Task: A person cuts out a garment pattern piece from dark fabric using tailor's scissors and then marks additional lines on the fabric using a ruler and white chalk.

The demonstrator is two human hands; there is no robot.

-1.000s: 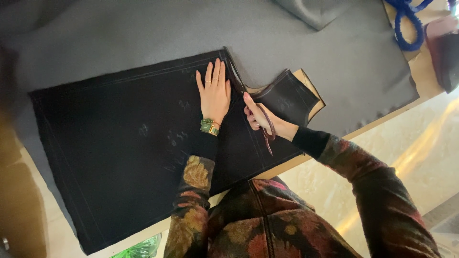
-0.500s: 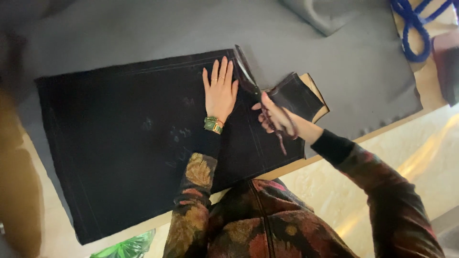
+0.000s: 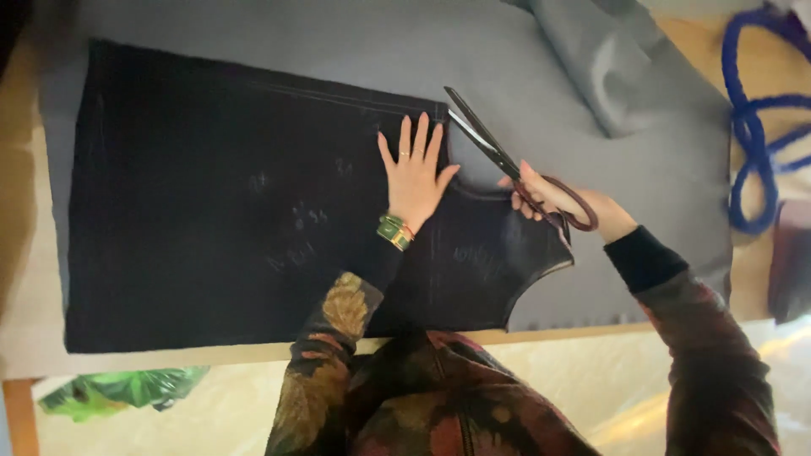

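light: dim and warm overall, brightest at lower right where the pale floor (image 3: 676, 371) glares, perhaps daylight | shadows: the black fabric (image 3: 220, 211) swallows detail, chalk marks barely legible | focus: soft throughout, the blue cord (image 3: 748, 143) smeared | edges: left corners darken and blur

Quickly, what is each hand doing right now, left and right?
Left hand: open, flat on the black fabric.
Right hand: closed on the handles of the scissors.
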